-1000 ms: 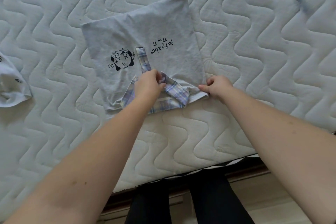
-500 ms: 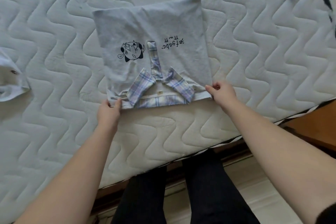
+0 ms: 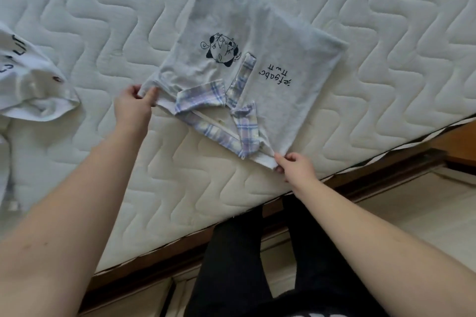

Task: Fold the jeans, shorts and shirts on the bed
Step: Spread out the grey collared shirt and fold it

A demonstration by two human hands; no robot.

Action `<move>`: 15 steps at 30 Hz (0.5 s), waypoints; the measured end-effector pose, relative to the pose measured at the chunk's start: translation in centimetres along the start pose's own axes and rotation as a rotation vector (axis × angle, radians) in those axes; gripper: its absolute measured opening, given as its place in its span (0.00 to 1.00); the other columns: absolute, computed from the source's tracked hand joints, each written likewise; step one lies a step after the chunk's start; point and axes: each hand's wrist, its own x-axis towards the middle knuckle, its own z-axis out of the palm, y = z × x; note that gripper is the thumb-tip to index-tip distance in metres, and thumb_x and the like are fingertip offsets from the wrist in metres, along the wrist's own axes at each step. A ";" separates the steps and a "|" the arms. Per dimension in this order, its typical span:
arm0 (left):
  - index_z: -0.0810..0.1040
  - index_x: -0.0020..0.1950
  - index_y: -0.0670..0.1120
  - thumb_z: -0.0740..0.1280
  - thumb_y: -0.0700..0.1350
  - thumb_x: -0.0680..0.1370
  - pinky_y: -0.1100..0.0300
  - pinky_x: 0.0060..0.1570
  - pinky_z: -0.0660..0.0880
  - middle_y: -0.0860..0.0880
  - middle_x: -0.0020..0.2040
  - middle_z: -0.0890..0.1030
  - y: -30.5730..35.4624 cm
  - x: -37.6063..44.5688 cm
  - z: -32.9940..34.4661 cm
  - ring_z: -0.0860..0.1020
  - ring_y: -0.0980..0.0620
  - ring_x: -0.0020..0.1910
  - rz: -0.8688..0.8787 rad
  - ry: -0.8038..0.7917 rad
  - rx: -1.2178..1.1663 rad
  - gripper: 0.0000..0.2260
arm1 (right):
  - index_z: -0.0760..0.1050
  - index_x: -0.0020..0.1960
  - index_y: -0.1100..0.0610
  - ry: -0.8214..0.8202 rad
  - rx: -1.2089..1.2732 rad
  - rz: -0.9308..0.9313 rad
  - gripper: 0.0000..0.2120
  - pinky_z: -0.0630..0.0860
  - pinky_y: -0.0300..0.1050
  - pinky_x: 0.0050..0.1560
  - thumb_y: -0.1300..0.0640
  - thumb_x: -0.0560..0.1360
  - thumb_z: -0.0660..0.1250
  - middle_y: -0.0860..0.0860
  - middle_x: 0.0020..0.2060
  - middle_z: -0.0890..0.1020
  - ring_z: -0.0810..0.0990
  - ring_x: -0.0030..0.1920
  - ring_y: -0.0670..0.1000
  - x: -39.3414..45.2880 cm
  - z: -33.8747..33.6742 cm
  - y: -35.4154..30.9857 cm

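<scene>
A light grey shirt (image 3: 257, 33) with a plaid collar (image 3: 226, 116), a cartoon face print and dark lettering lies folded into a narrow rectangle on the quilted bed (image 3: 103, 20), collar end toward me. My left hand (image 3: 134, 103) pinches the shirt's near left corner. My right hand (image 3: 293, 165) pinches its near right corner close to the mattress edge. The shirt sits skewed, its far end pointing up and left.
A crumpled white garment (image 3: 33, 85) with dark lettering lies at the left edge of the bed. The mattress edge (image 3: 334, 175) and wooden bed frame run diagonally below my hands. My black-clad legs (image 3: 257, 265) stand on the pale floor beside the bed.
My left hand moved from the collar to the shirt's near left corner and took hold of it. The shirt now lies turned, and the view has tilted and shifted right.
</scene>
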 end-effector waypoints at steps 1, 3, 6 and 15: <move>0.74 0.40 0.51 0.70 0.43 0.77 0.64 0.36 0.72 0.52 0.35 0.76 0.2 0.6 -0.6 0.73 0.60 0.32 0.006 0.027 -0.008 0.08 | 0.73 0.38 0.56 -0.034 0.048 0.052 0.11 0.68 0.40 0.26 0.54 0.75 0.71 0.52 0.30 0.78 0.74 0.30 0.48 -0.7 1.4 0.4; 0.75 0.44 0.49 0.70 0.44 0.77 0.67 0.35 0.73 0.53 0.37 0.77 0.2 1.7 -1.6 0.74 0.60 0.33 -0.003 0.055 -0.017 0.05 | 0.74 0.41 0.56 -0.119 0.112 0.160 0.09 0.68 0.37 0.24 0.54 0.76 0.70 0.51 0.33 0.78 0.75 0.31 0.46 -1.9 4.1 0.9; 0.72 0.55 0.47 0.67 0.41 0.78 0.67 0.34 0.73 0.52 0.41 0.77 -1.0 2.3 -1.3 0.75 0.56 0.37 -0.078 -0.029 -0.009 0.08 | 0.74 0.40 0.55 -0.156 0.095 0.235 0.10 0.65 0.35 0.22 0.53 0.78 0.67 0.51 0.35 0.79 0.74 0.30 0.46 -2.5 6.5 1.4; 0.74 0.59 0.48 0.63 0.43 0.78 0.54 0.46 0.74 0.50 0.42 0.77 -7.0 -7.7 3.0 0.77 0.50 0.40 -0.351 0.005 -0.173 0.10 | 0.77 0.46 0.57 -0.367 -0.504 0.116 0.13 0.64 0.36 0.27 0.47 0.79 0.64 0.51 0.37 0.81 0.77 0.29 0.45 -3.6 3.3 -2.8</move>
